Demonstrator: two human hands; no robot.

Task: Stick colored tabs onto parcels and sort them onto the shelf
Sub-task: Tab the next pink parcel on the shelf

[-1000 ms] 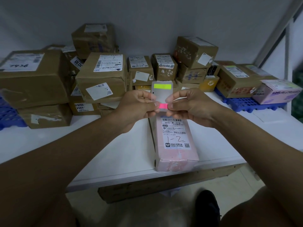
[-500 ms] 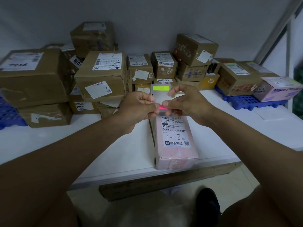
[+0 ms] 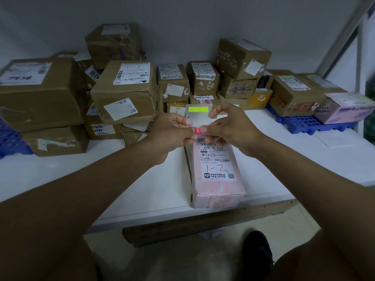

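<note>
White tabletop (image 3: 142,191) fills the head view, pushed against a plain grey wall (image 3: 182,21), with a slanted metal post (image 3: 343,35) at the right edge. I see two blue pallets: one (image 3: 316,123) on the right under boxes, one (image 3: 12,138) only partly in view at the left.

Brown cardboard parcels (image 3: 123,92) are stacked along the back; I count roughly a dozen, though some are hidden behind others. One pale pink carton (image 3: 349,106) sits on the right pallet. One long pink parcel (image 3: 217,177) lies flat near the front edge, label up, marked "1-2".

My left hand (image 3: 170,132) and right hand (image 3: 231,126) meet just above the far end of that pink parcel. The left hand grips a clear tab sheet (image 3: 197,117) upright, fingers curled round its lower edge. One yellow-green tab (image 3: 198,109) sits across the sheet's top. The right hand pinches one pink tab (image 3: 197,131) at the sheet's bottom, between thumb and forefinger; whether it is fully off the sheet I cannot tell.

Below the table I see a dark shoe (image 3: 257,252) on the floor.
</note>
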